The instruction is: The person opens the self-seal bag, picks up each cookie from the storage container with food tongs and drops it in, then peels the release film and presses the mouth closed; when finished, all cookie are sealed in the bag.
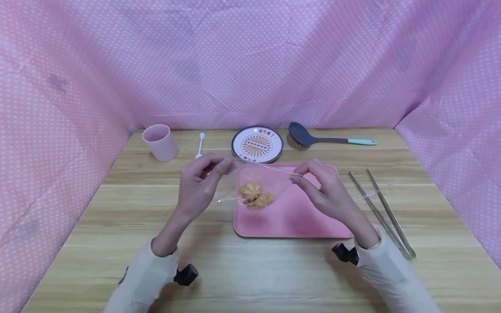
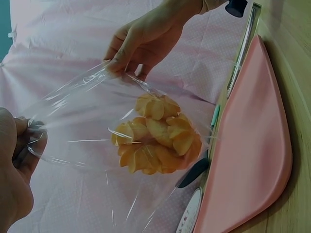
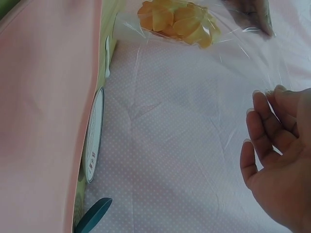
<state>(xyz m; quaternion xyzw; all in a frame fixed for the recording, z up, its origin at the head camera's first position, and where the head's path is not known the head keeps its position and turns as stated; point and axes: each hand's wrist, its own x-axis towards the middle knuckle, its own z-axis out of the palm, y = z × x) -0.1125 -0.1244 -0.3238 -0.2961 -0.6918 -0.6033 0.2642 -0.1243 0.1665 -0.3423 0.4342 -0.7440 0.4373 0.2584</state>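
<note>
Between my two hands a clear plastic bag (image 2: pixel 92 145) is stretched by its top edge. Several golden, flower-shaped cookies (image 1: pixel 256 195) lie at the bottom of the bag, and they show large in the left wrist view as a cluster of cookies (image 2: pixel 155 133). My left hand (image 1: pixel 199 184) pinches one side of the bag's top between thumb and fingers. The opposite side is pinched by my right hand (image 1: pixel 326 189). Below the bag, a pink tray (image 1: pixel 289 224) lies on the table; the bag hangs over its left part.
A pink cup (image 1: pixel 160 143), a small white spoon (image 1: pixel 201 143), a patterned plate (image 1: pixel 257 144) and a dark slotted spoon (image 1: pixel 301 134) with a mint handle end stand along the back. Metal tongs (image 1: pixel 385 213) lie right of the tray, a thin clear strip across them.
</note>
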